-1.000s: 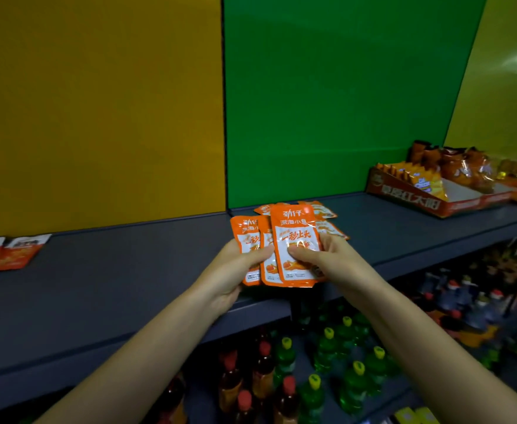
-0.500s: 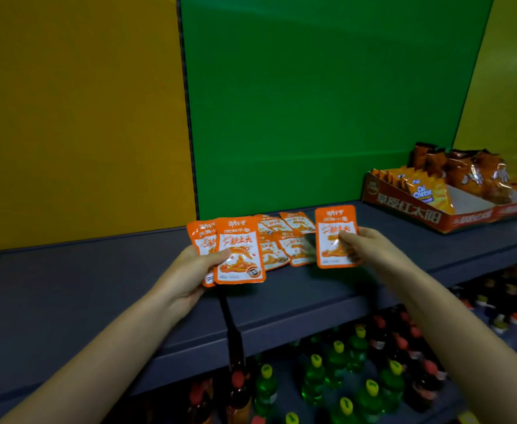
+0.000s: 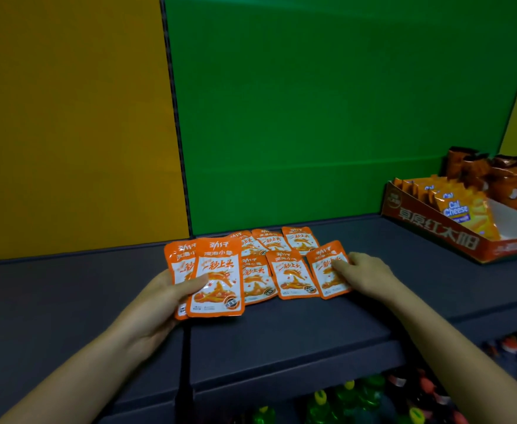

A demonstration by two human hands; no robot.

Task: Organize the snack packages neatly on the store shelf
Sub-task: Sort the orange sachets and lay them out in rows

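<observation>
The dark grey shelf (image 3: 281,325) holds five flat orange snack packets (image 3: 292,276); our right hand (image 3: 367,275) pinches a sixth packet (image 3: 323,270), left hand (image 3: 162,298) two spares (image 3: 220,289).

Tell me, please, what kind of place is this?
Most likely a shop or small supermarket. A long dark shelf carries orange snack packets laid in rows, a cardboard display box holds Cal Cheese packs on the right, and bottled drinks stand on the level below.
</observation>
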